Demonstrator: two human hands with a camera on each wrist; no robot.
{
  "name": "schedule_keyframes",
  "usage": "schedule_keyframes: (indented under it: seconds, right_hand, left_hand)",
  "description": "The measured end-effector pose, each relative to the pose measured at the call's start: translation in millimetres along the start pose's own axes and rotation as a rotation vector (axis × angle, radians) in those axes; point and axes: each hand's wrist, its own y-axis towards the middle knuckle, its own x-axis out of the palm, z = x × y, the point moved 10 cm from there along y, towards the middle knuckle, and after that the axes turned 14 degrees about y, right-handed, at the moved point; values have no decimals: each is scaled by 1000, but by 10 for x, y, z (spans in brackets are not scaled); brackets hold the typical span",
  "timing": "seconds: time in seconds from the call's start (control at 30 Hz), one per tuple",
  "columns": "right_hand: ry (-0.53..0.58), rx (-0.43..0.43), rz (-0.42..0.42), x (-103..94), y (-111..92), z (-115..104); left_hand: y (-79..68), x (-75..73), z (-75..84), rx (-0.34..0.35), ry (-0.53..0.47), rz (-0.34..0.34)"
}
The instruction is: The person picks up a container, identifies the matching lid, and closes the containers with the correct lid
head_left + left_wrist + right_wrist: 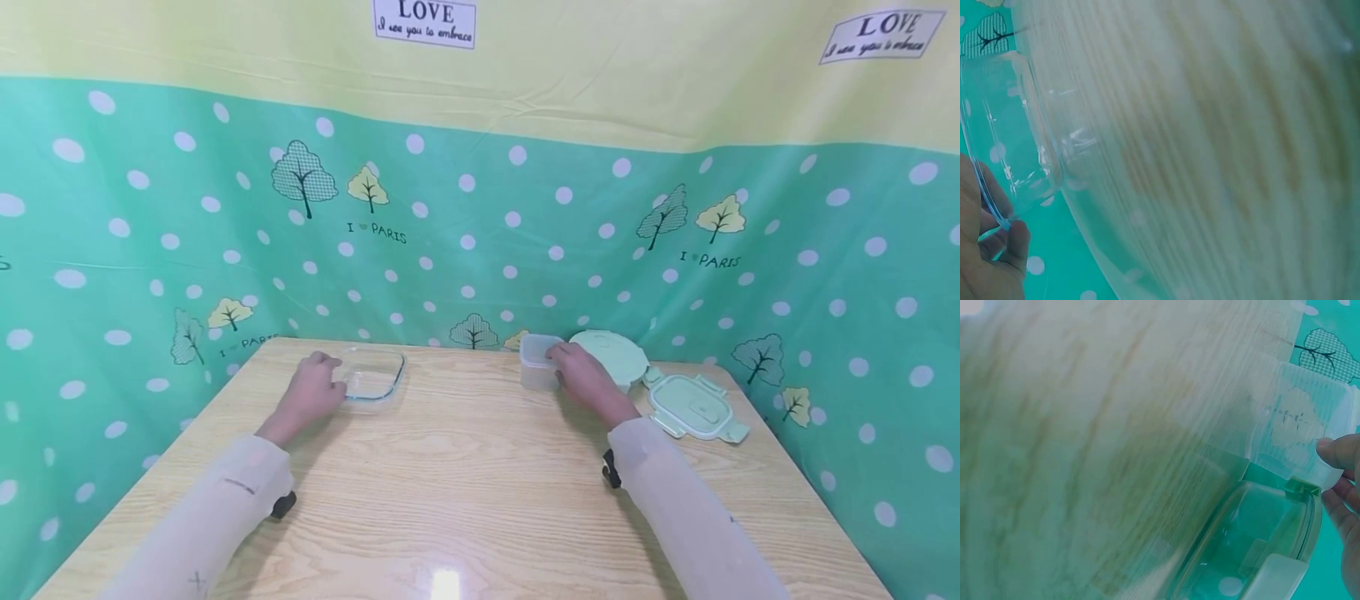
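On the left of the table, a clear rectangular glass food container (375,398) with a bluish rim stands without a lid. My left hand (311,387) pinches its near-left rim; the left wrist view shows thumb and fingers at a corner of the glass container (1013,125). Farther right, a small translucent plastic box (537,377) stands near the table's back edge. Its right side is held by my right hand (587,379), with the thumb on the box (1297,425) and the other fingers at its edge in the right wrist view.
Right beside the plastic box is a glass container with a pale green lid (611,350). A loose pale green lid (693,406) with side flaps lies flat to its right. Behind the wooden table (450,483) hangs a dotted green and yellow curtain (465,217).
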Motion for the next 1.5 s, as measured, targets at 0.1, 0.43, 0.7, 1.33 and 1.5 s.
schedule_keyframes:
  seconds: [0.1,0.43,0.7,1.33,1.5]
  right_hand:
    - [-5,-4,2,-3,-1,0]
    - [-9,-12,0,1,6,3]
    - [-3,-9,0,-9,9,3]
    - [11,12,-12,10,9,26]
    - [13,10,-13,5,15,26]
  left_hand:
    - [-2,-7,68,11,-4,9]
    - [16,41,188,31,-16,-3]
    - [14,49,332,70,-6,-10]
    - [-24,138,773,148,25,-4]
    - [-48,145,915,163,32,-12]
